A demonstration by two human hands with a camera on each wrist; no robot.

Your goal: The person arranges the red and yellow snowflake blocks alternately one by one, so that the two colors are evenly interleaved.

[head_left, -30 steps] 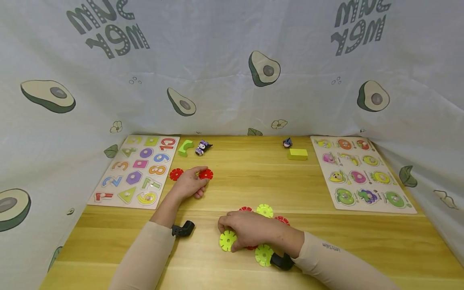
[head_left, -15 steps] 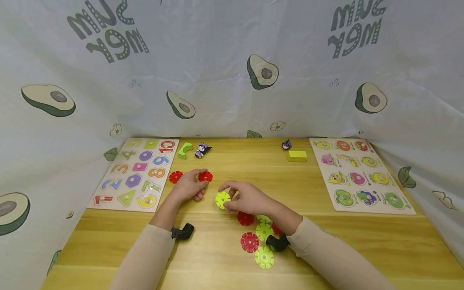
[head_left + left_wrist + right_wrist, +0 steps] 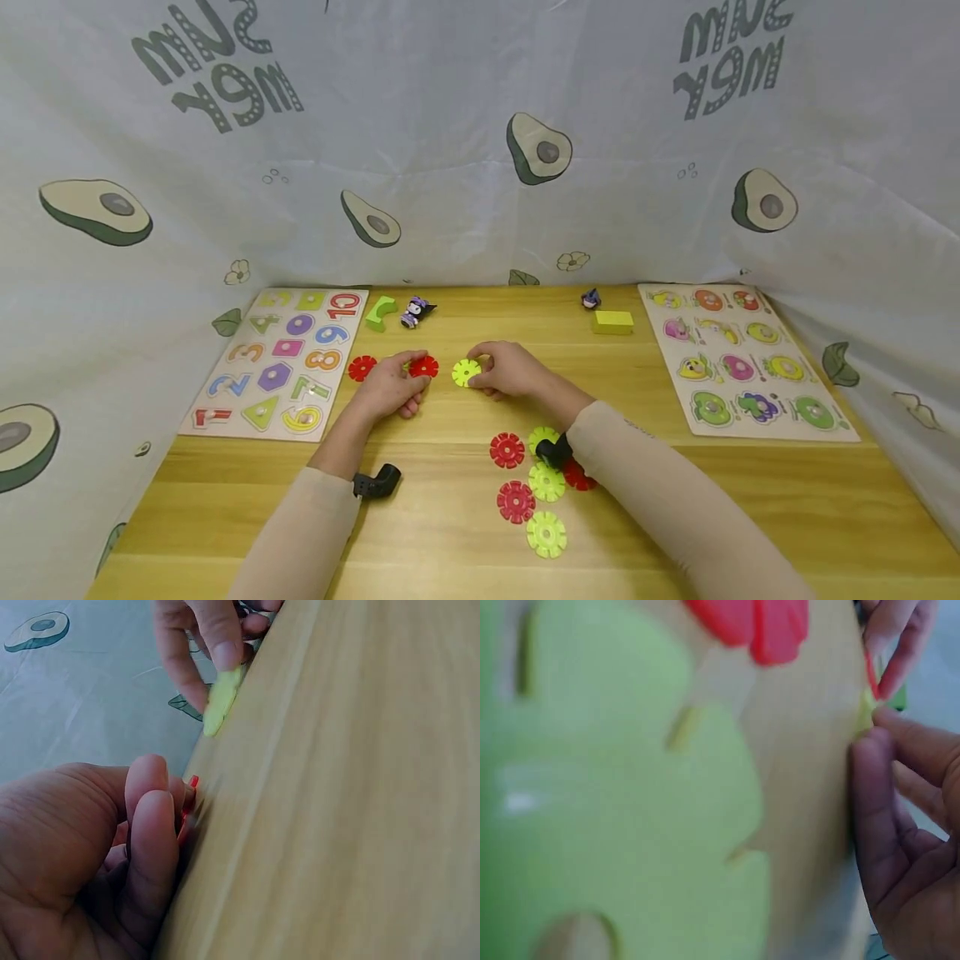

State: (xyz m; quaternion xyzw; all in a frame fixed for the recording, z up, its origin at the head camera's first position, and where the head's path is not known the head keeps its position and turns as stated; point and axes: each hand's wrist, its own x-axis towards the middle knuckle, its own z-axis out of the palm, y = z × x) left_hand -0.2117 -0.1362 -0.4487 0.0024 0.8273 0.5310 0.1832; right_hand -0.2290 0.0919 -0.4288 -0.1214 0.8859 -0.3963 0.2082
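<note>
Near the back left of the table, my left hand (image 3: 390, 387) holds a red notched plastic disc (image 3: 424, 367) between thumb and index finger. A sliver of yellow-green shows beside that disc, mostly hidden by the hand. Another red disc (image 3: 362, 368) lies to the left of this hand. My right hand (image 3: 510, 369) pinches a yellow-green notched disc (image 3: 466, 372) by its edge, a short gap to the right of the held red one. In the left wrist view this yellow-green disc (image 3: 222, 703) is tilted on edge in the right fingers.
Several loose discs, among them a red disc (image 3: 516, 502) and a yellow-green disc (image 3: 547, 534), lie by my right forearm. A number puzzle board (image 3: 273, 362) is at left, a fruit puzzle board (image 3: 742, 362) at right. Blocks and small figurines (image 3: 416, 312) stand along the back.
My right hand has carried the yellow-green disc from the loose discs up and away toward the back, beside the left hand's red disc. The left hand has stayed put.
</note>
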